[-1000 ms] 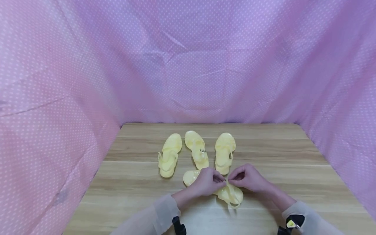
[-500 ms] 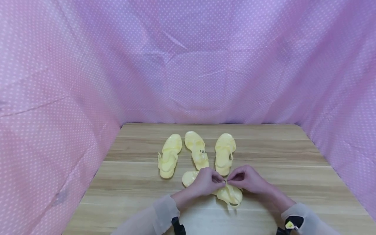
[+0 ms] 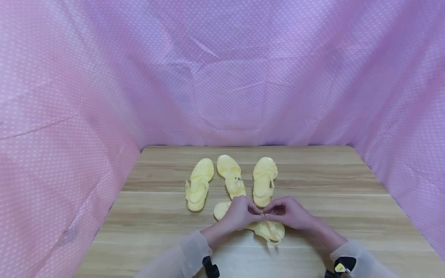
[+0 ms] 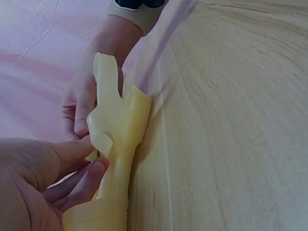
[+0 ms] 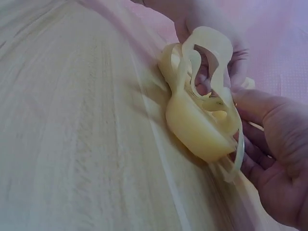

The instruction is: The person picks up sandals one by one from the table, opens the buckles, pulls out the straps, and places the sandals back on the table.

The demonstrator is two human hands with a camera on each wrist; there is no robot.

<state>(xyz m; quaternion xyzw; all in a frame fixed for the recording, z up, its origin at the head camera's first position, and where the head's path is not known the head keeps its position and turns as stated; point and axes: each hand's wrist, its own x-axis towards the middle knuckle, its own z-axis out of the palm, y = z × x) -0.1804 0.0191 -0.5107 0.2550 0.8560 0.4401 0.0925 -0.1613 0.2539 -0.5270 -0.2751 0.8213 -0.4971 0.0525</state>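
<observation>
A pale yellow jelly sandal (image 3: 269, 231) lies slantwise on the table, its middle hidden by my hands in the head view. My left hand (image 3: 240, 214) pinches its ankle strap (image 4: 102, 143) between thumb and fingers. From the other side my right hand (image 3: 293, 212) pinches the strap as well, the fingertips of both hands meeting above the sandal. A small dark bit, perhaps the buckle, shows between them; its fastening is too small to tell. In the right wrist view the sandal's heel (image 5: 195, 127) faces the camera, with a loop of strap standing up.
Behind my hands three more yellow sandals lie on the wooden table (image 3: 156, 231): one at left (image 3: 199, 185), a middle one (image 3: 231, 175) with a metal buckle, and one at right (image 3: 265, 181). Pink dotted cloth (image 3: 229, 77) hangs around the table's back and sides.
My right hand has shifted slightly left, and the fingertips of both hands have come together at the strap. The held sandal has moved a little left; the other sandals stay in place.
</observation>
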